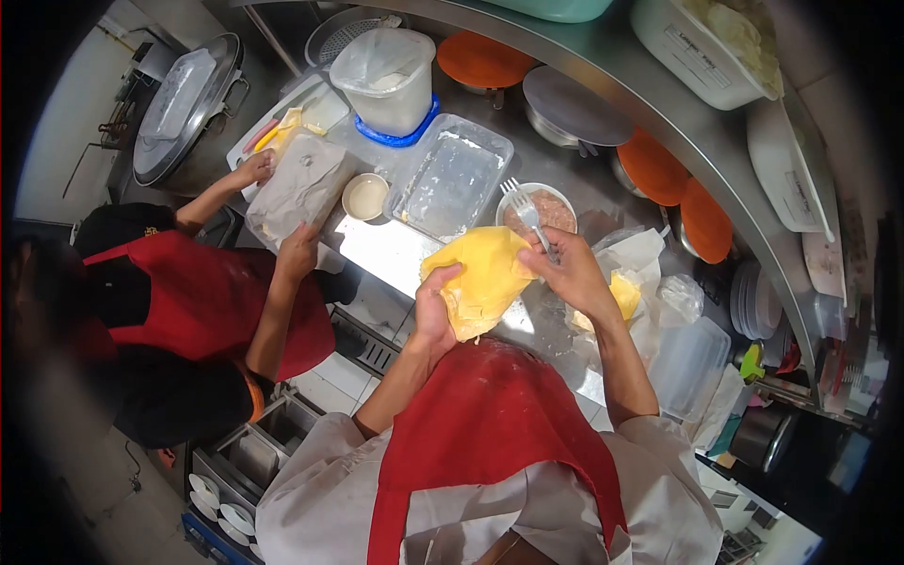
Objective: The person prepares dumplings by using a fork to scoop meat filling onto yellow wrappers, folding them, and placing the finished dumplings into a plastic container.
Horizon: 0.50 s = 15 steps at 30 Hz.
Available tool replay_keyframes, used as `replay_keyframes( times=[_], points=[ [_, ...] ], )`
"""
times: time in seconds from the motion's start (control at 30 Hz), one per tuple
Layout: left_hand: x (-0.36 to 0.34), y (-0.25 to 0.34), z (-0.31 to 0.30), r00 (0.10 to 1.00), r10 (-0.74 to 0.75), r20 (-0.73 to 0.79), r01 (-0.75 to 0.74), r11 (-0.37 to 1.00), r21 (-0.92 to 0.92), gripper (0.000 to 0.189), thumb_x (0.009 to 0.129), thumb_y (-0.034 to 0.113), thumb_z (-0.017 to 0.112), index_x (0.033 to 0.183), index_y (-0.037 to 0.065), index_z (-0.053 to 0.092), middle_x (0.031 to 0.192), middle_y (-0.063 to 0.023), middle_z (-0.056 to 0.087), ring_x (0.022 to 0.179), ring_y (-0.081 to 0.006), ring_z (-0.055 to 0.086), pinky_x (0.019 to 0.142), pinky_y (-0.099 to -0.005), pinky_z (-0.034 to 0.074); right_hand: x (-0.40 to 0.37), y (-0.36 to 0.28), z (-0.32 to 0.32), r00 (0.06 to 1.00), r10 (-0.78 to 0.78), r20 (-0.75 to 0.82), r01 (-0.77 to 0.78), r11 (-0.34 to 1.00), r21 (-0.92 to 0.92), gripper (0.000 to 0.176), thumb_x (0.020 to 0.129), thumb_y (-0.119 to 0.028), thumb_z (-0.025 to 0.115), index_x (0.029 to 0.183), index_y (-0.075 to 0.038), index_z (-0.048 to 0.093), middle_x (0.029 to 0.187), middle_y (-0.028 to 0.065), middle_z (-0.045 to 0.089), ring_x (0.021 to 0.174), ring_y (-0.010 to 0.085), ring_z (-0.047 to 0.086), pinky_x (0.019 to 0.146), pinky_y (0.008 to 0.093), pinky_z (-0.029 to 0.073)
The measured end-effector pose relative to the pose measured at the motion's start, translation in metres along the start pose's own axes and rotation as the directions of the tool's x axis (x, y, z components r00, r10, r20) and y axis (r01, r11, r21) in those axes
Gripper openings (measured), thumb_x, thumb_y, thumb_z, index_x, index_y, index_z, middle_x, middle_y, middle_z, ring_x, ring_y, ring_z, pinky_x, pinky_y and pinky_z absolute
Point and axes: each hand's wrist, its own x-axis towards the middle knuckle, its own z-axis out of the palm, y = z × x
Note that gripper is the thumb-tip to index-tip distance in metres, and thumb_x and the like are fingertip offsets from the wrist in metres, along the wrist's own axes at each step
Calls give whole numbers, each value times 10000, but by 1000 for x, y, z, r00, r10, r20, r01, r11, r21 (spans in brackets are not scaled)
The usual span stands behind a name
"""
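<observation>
The left hand curls its grip round a yellow wrapper above the desk, the right hand pinches a fork by the bowl of mince (no filling shows on the wrapper yet), so filling and folding likely remain.

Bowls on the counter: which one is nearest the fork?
The bowl of pinkish mince, right at the tines of the fork held in the right hand. The smaller bowl of pale cream stands farther left, by the co-worker's paper bag.
</observation>
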Motion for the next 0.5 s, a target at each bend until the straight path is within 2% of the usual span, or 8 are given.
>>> replay_keyframes(
  times=[0.07, 0.17, 0.27, 0.37, 0.47, 0.5],
  points=[
    [1, -2, 1, 1000, 7, -5, -8, 1000, -5, 493, 871, 259, 496, 1270, -30, 470, 1155, -196, 609, 995, -316, 641, 849, -426, 536, -5, -8, -1, 997, -74, 37, 75, 997, -28, 263, 860, -207, 649, 943, 42, 633, 806, 146, 665, 765, 181, 625, 716, 345, 465],
    [1, -5, -3, 1000, 1, -31, -2, 1000, -15, 480, 888, 248, 474, 1281, -27, 460, 1166, -199, 598, 1007, -318, 632, 850, -424, 535, -3, -12, -1, 998, -12, 57, 25, 975, -223, 270, 822, -173, 674, 960, 52, 620, 867, 221, 655, 835, 318, 646, 756, 383, 468],
    [9, -8, -24, 999, 4, -41, -8, 994, -106, 503, 869, 242, 479, 1288, -34, 449, 1185, -206, 588, 1009, -336, 628, 848, -432, 536, 13, -19, -1, 997, -71, 43, 82, 916, -393, 306, 812, -184, 680, 997, 51, 615, 900, 266, 634, 886, 414, 615, 792, 418, 464],
    [8, -3, -42, 992, 94, -89, -106, 983, -150, 523, 843, 230, 485, 1287, -44, 444, 1202, -214, 578, 1023, -349, 622, 851, -444, 535, 58, -22, -6, 964, -157, 217, 250, 820, -515, 339, 826, -203, 668, 1054, 41, 610, 928, 276, 628, 926, 434, 598, 825, 438, 456],
    [5, 0, -63, 973, 205, -108, -221, 962, -158, 531, 823, 220, 489, 1286, -36, 443, 1210, -215, 571, 1039, -363, 613, 865, -460, 530, 127, -15, -3, 883, -278, 378, 422, 824, -379, 362, 844, -227, 652, 1101, 23, 600, 996, 264, 634, 974, 406, 605, 854, 434, 453],
    [2, 2, -65, 966, 219, -140, -241, 957, -164, 531, 820, 218, 488, 1288, -30, 443, 1212, -214, 570, 1042, -365, 611, 872, -464, 528, 149, -9, -1, 883, -265, 388, 417, 822, -387, 370, 845, -232, 650, 1112, 20, 598, 1023, 258, 633, 990, 396, 605, 862, 426, 454]
  ],
)
